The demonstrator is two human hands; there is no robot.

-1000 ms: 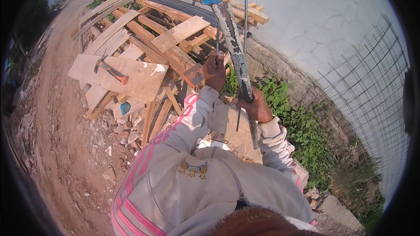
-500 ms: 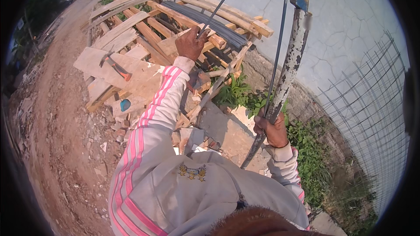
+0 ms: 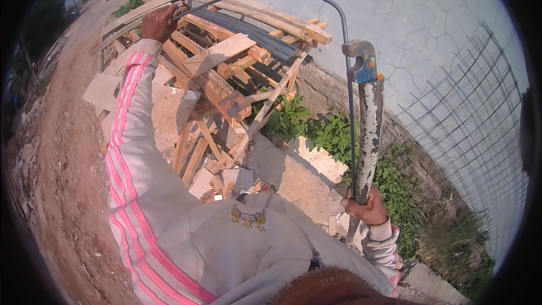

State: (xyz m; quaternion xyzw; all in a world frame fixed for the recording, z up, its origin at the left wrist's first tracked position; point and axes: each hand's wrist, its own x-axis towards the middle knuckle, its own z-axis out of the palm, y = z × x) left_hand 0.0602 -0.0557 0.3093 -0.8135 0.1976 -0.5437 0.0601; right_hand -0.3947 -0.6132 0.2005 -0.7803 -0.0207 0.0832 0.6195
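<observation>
My left hand, at the end of an outstretched arm on the upper left, is closed round one end of a thin dark steel rod. From there the rod arches across to the right, bends sharply and drops alongside a rebar bending bar. This bar has chipped white paint and a notched blue head, and stands nearly upright. My right hand, low on the right, wraps round the bar's shaft, with the rod's lower end against its fingers.
Ahead lies a pile of timber planks with a bundle of dark rods on it. A cracked pale wall runs behind. Wire mesh leans at right. Weeds, rubble and a dirt track lie around.
My left hand has swung left with the rod's end, and the rod's top has tilted over to the left. The bar's head has come lower and my right hand has shifted slightly right and down.
</observation>
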